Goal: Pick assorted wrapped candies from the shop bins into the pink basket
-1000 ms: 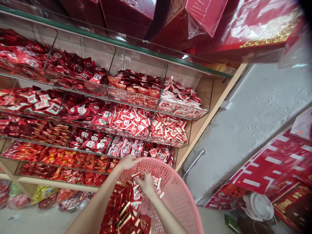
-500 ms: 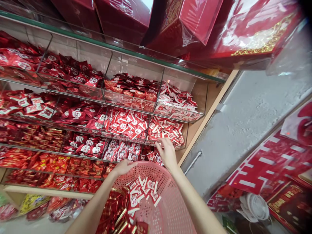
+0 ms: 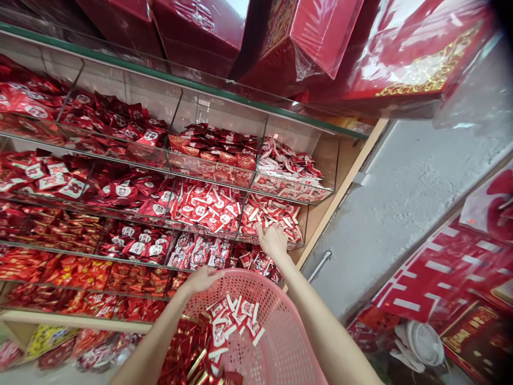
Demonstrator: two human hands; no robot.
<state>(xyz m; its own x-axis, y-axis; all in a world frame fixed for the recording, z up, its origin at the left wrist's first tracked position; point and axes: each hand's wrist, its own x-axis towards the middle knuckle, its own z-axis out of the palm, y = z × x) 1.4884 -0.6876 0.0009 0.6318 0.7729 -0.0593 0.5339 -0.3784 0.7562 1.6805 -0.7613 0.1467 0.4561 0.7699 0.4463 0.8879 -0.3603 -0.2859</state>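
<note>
A pink perforated plastic basket (image 3: 276, 299) is tilted in front of me, with my left hand (image 3: 202, 279) closed on its upper left rim. Inside lie several small red-and-white candy packets (image 3: 230, 321) and a heap of shiny dark-red and gold wrapped sweets (image 3: 184, 347). My right hand (image 3: 273, 241) reaches over the front edge of a clear shelf compartment at the right end of a row. Its thumb side stands apart, and its other fingertips are partly hidden. Red-and-white packets (image 3: 290, 219) fill that compartment, right by the fingers.
Clear-walled bins of red packets (image 3: 136, 190) step down in tiers to the left. Above runs a glass shelf edge (image 3: 160, 77) carrying large red boxes (image 3: 312, 37). A grey wall (image 3: 385, 198) rises on the right; bagged goods (image 3: 100, 347) lie low at left.
My right hand has moved slightly lower and into the compartment from above its front edge, its fingers now among the packets. My left hand still grips the basket rim.
</note>
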